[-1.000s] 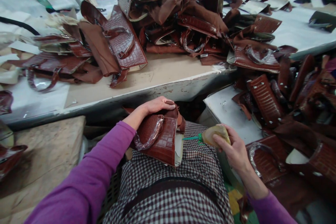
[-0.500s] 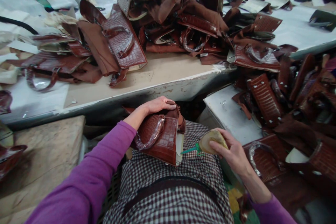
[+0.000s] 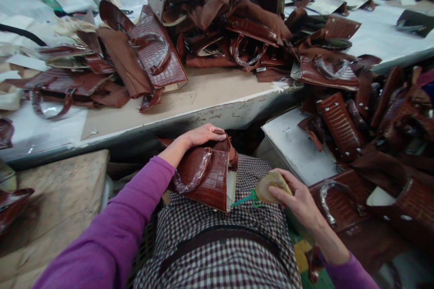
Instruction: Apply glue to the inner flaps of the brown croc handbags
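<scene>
On my lap rests a brown crocodile-patterned handbag (image 3: pixel 217 171), its looped handle (image 3: pixel 198 174) wrapped in clear film. My left hand (image 3: pixel 205 135) grips the bag's upper edge, thumb and fingers closed over the brown lining. Between the fingers and thumb of my right hand (image 3: pixel 291 194) is a yellowish glue bottle (image 3: pixel 269 187) with a thin green nozzle (image 3: pixel 242 200). The nozzle's tip is at the pale side edge of the bag (image 3: pixel 231 187); whether it touches cannot be made out. A checkered apron (image 3: pixel 224 257) lies under the bag.
Ahead, a workbench (image 3: pixel 210 90) carries a heap of similar brown bags (image 3: pixel 237 27). More bags (image 3: pixel 366 194) are piled at my right beside a white board (image 3: pixel 298 144). To the left stands a worn brown board surface (image 3: pixel 57 198).
The right hand and the bottle have shifted slightly left, bringing the nozzle along the bag's lower side edge. The left hand keeps its grip on the bag. The whole view has drifted slightly.
</scene>
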{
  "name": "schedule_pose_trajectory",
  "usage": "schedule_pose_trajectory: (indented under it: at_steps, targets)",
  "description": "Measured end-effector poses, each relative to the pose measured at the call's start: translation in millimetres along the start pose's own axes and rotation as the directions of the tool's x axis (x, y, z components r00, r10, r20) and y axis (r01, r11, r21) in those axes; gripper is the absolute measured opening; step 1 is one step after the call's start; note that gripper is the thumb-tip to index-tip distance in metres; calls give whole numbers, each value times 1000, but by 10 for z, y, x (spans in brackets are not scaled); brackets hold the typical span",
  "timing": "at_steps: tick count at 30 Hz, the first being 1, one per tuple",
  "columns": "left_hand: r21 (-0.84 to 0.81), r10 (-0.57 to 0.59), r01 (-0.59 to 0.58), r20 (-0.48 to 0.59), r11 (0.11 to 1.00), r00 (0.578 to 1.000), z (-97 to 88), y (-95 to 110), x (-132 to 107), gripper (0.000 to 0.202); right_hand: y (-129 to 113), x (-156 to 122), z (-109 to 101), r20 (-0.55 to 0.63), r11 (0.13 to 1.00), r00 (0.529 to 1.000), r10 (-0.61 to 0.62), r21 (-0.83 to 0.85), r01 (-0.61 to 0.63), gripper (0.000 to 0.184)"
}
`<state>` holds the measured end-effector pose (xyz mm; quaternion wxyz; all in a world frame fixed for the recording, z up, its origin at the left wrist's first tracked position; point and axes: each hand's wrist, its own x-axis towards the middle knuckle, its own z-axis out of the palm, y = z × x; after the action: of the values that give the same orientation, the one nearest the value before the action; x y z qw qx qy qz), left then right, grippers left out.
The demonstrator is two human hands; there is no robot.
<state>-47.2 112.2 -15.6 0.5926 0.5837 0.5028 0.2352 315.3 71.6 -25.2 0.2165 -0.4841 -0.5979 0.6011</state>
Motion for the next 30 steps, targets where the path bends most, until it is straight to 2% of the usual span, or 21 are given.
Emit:
schedule_pose_trajectory:
  at_steps: [3, 6, 9, 11, 13, 15, 17, 20, 24, 30]
  targets:
    - [32, 12, -12, -21, 999, 1000, -20, 92, -73, 31, 33, -42, 9, -58, 986, 997, 52, 158, -43, 46]
    - [70, 40, -35, -64, 997, 997, -55, 311, -250, 26, 54, -66, 19, -195, 916, 979, 67, 400, 17, 34]
    - [206, 153, -125, -128, 970, 980, -28, 586, -519, 21, 43, -85, 7, -301, 841, 949, 98, 534, 83, 28]
    - [336, 271, -199, -185, 921, 945, 64, 703, -700, 17, 42, -98, -9, -335, 824, 935, 116, 558, 99, 29]
    - [420, 366, -239, -254, 876, 895, 213, 711, -838, 14, 62, -108, -25, -354, 828, 929, 110, 549, 111, 32]
    - [461, 426, -259, -307, 849, 851, 384, 616, -907, 12, 109, -116, -44, -369, 854, 925, 91, 507, 118, 32]
    - [496, 476, -284, -318, 821, 820, 532, 477, -912, 12, 174, -117, -67, -369, 894, 926, 77, 436, 99, 33]
    - [549, 537, -315, -308, 775, 785, 653, 335, -862, 10, 273, -100, -104, -328, 949, 942, 64, 313, 44, 47]
    - [569, 551, -318, -298, 758, 779, 654, 347, -847, 9, 326, -37, -112, -314, 988, 949, 20, 153, 30, 53]
    - [520, 509, -284, -361, 806, 781, 629, 403, -974, 10, 251, 74, -12, -298, 998, 953, -51, 14, 58, 52]
